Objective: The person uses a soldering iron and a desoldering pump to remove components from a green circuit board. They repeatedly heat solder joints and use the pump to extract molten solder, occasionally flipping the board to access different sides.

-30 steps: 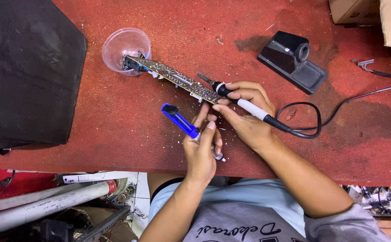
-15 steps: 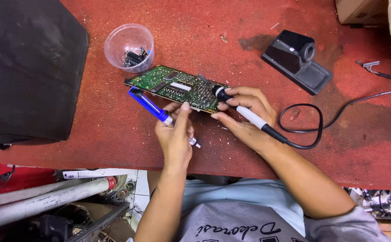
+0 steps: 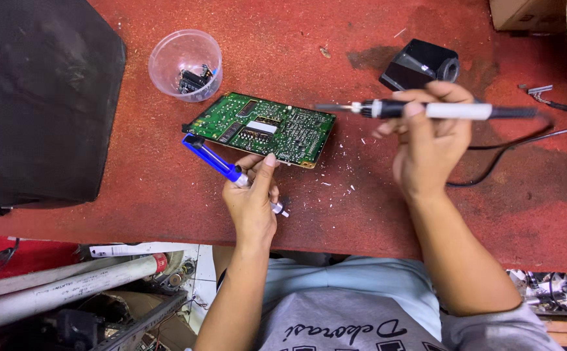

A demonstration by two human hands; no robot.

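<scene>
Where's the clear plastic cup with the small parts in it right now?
In the head view, the clear round plastic cup stands upper left on the red worktop, just beyond the green circuit board's far left corner, right of the big black case.

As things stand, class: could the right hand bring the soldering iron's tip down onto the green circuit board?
Probably yes. The right hand holds the soldering iron raised just right of the circuit board, tip pointing toward it, with only bare table between.

My left hand [image 3: 252, 198] covers the middle of the blue pump [image 3: 221, 166], and my right hand [image 3: 429, 140] hides part of the iron [image 3: 426, 110]. The bits in the plastic cup [image 3: 186, 65] are too small to tell. The cardboard box [image 3: 543, 19] runs off the top edge.
</scene>
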